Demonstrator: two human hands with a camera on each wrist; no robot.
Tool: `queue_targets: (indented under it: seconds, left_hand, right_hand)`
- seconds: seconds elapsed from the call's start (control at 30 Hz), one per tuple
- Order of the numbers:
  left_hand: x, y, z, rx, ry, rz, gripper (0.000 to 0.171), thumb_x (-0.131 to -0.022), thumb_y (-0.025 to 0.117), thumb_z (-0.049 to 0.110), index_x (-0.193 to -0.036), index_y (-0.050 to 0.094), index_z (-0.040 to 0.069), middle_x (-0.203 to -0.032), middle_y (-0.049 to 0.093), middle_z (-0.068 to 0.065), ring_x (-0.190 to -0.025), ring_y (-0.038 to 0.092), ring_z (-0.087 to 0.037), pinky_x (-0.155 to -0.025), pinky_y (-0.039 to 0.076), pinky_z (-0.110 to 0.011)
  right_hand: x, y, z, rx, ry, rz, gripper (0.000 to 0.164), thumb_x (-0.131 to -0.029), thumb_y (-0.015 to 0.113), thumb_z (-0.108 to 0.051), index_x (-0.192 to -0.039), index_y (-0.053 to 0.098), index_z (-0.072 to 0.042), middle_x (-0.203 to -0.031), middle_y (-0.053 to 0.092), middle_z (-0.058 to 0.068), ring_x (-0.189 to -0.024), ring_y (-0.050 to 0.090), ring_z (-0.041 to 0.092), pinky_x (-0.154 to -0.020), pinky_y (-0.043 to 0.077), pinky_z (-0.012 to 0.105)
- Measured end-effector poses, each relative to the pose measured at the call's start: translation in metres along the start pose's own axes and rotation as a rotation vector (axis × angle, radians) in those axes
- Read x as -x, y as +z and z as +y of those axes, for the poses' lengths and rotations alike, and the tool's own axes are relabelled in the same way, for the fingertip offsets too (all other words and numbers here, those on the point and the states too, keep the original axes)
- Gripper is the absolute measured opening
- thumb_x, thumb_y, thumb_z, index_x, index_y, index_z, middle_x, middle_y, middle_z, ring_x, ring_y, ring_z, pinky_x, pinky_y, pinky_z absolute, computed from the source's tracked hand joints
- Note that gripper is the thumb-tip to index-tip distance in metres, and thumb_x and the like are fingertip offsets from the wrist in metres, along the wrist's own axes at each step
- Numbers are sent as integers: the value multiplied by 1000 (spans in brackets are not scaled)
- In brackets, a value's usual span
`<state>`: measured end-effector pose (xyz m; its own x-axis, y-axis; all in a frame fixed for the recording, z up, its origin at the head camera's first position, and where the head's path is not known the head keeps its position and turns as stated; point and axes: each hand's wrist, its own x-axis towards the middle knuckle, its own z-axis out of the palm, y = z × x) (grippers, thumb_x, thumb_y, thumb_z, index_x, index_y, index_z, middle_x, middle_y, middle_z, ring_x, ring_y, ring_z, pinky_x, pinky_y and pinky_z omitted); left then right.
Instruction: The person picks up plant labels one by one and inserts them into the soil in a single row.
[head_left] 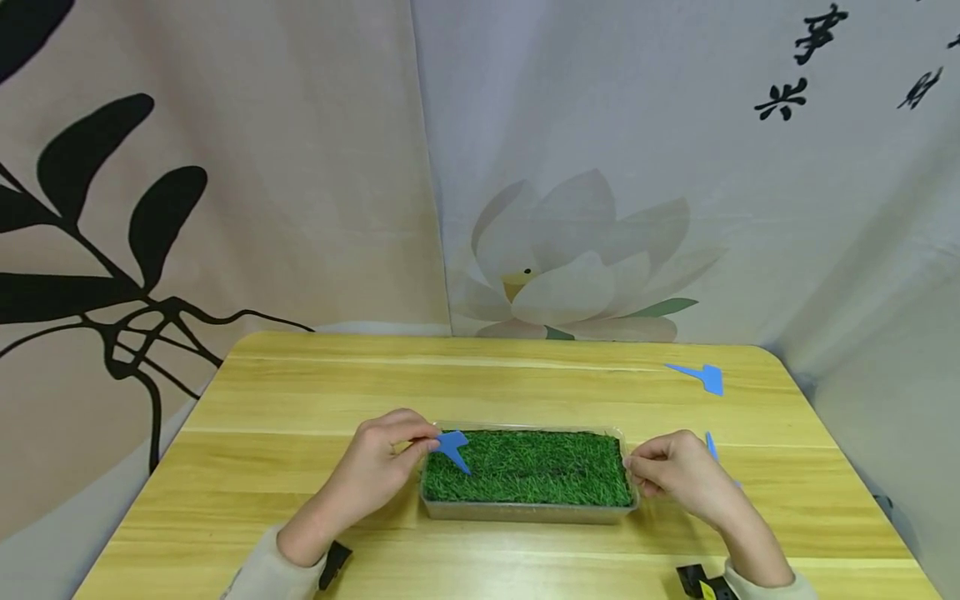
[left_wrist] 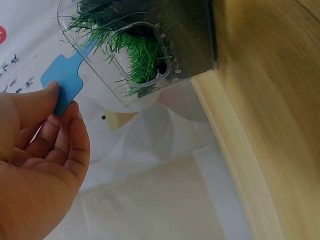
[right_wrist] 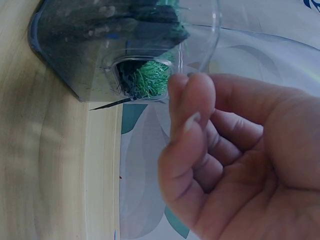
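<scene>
My left hand [head_left: 378, 458] pinches a blue T-shaped plant label [head_left: 452, 448] between thumb and fingers, its pointed end slanting down over the left part of the green artificial grass [head_left: 540, 471]. The grass fills a clear plastic box [head_left: 525, 512]. In the left wrist view the label [left_wrist: 65, 77] is gripped by its broad head, and its stem passes behind the box's clear wall. At the box's right end, my right hand [head_left: 678, 471] has curled fingers and thumb pinching the rim. The right wrist view shows those fingertips [right_wrist: 197, 97] right at the clear edge, beside an oval cutout.
Another blue label [head_left: 708, 377] lies at the table's back right. A further blue label [head_left: 712, 446] is partly hidden behind my right hand. The wooden table [head_left: 315, 383] ends at a printed cloth backdrop [head_left: 337, 167].
</scene>
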<state>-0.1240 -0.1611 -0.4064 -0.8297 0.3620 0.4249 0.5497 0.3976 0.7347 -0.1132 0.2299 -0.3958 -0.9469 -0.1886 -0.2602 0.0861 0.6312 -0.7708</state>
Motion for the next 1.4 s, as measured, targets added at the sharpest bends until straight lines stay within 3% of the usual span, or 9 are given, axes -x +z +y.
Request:
queue_targets:
  seconds: [0.23,0.67,1.0,1.17,1.4]
  left_hand:
    - [1,1,-5,-10,32,-43,20,-80,71,0,-95,73,14,-91,67,8,-85,58,-6,-73,54,-24]
    - [0,4,-6,-132,138,-45,26,-76,69,-11,-95,73,5,-88,67,3,-84,56,-6,-70,52,-19]
    - [0,11,-8,-257,273,-53,29,-74,66,-16,-96,72,1,-88,67,-2,-86,57,-9,-72,50,-15]
    - [1,15,-8,-284,286,-55,32,-72,66,-16,-97,72,3,-90,67,-1,-88,56,-8,-75,50,-14]
    - [0,19,-5,-314,289,-58,34,-71,67,-17,-96,73,5,-90,67,0,-88,55,-7,-75,50,-15]
  right_hand:
    - [0,-1,-2,2,-7,2,21,-90,64,-20,-74,71,-7,-59,62,6,-56,56,23,-46,41,23]
    - [-1,-2,-1,-4,-30,3,21,-89,64,-20,-76,71,-5,-60,62,6,-57,58,23,-48,47,27]
    - [0,0,-1,-6,-4,4,20,-90,63,-19,-75,71,-7,-59,61,4,-55,55,17,-47,44,24]
    - [1,-1,0,-13,-10,2,20,-89,64,-20,-78,71,-6,-61,62,6,-58,57,19,-52,50,31]
    - [0,0,1,1,-9,6,20,-90,63,-19,-75,71,-8,-59,62,5,-56,57,24,-48,45,26]
